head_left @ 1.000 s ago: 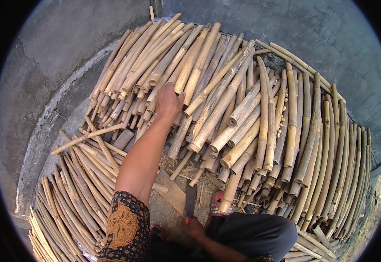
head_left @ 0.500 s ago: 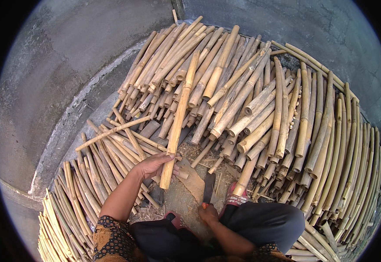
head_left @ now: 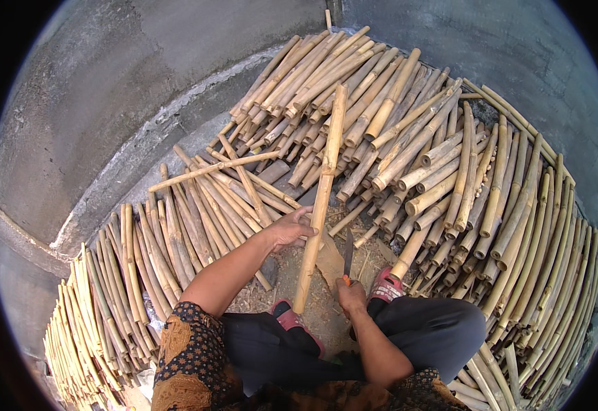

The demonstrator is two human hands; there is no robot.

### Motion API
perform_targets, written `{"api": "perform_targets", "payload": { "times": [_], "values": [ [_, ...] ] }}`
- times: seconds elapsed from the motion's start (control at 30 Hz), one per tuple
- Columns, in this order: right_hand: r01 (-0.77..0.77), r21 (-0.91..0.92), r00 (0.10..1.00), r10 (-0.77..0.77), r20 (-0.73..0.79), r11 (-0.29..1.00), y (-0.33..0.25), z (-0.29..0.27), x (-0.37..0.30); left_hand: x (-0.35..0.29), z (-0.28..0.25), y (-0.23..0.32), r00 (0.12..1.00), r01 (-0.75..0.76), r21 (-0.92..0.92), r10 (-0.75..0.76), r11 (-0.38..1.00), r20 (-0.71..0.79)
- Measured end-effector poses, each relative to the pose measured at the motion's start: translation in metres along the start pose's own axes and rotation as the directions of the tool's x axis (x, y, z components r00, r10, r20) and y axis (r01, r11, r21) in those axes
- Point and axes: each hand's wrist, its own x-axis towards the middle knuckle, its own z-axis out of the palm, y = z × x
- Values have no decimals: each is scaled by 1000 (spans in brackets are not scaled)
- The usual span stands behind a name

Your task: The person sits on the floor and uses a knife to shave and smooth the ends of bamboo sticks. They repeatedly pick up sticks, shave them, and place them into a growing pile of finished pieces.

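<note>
A long, pale bamboo piece (head_left: 327, 168) stands tilted in front of me, its lower end close above my lap. My left hand (head_left: 293, 229) grips it from the left side, below its middle; some of the fingers are hidden behind it. In my right hand (head_left: 351, 296) is a knife (head_left: 348, 255) with an orange handle and a dark blade pointing away from me. The blade is apart from the bamboo piece, to its right. Behind the bamboo piece shows a flat tan piece (head_left: 329, 260), whose kind I cannot make out.
Stacked bamboo poles (head_left: 443, 178) rise ahead and to the right. More thin bamboo pieces (head_left: 168, 240) lie in rows at the left. Grey concrete walls (head_left: 127, 82) close in the far side. Shavings litter the floor (head_left: 282, 274) between my feet, which wear pinkish-red sandals (head_left: 386, 284).
The view has shifted, so the piles appear further right. My left hand holds the bamboo piece a bit further from its lower end. The knife blade now stands more edge-on.
</note>
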Motion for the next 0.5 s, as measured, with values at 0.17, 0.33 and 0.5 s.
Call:
{"api": "perform_targets", "payload": {
  "times": [0.17, 0.33, 0.5],
  "values": [
    [66, -22, 998, -66, 9, 998, -4, -8, -5, 3, 19, -10, 998, -46, 106, 50, 993, -36],
    [125, -109, 992, -126, -4, 986, -3, -10, -8, -18, 30, 15, 910, -384, 240, 409, 891, -61],
    [117, -40, 992, -114, 62, 992, -2, 0, -1, -53, 21, 53, 776, -620, 16, 616, 785, -136]
  ]
}}
